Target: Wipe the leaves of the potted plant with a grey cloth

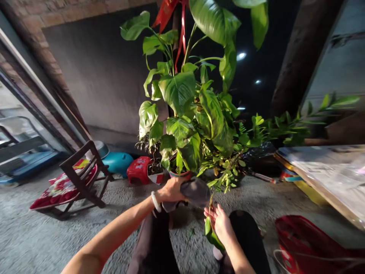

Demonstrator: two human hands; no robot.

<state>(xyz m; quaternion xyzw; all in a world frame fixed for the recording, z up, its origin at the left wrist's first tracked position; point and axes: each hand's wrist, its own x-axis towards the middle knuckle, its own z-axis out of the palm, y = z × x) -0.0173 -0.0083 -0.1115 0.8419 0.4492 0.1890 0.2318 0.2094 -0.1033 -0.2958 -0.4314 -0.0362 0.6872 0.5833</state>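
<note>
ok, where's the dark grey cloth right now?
Head view, below centre and slightly right: the dark grey cloth is in the left hand, in front of the large-leaved potted plant, above and left of the right hand.

Chair [83,185] L of plant [179,91], table [317,187] (prob.) R.

Showing green on the potted plant [180,93], grey on the cloth [196,191].
Patterning the chair cushion [53,195] in crimson and white.

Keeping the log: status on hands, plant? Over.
Left hand holding dark cloth. Right hand at low-hanging leaf, grip unclear. Cloth and left hand partly hide plant pot.
</note>
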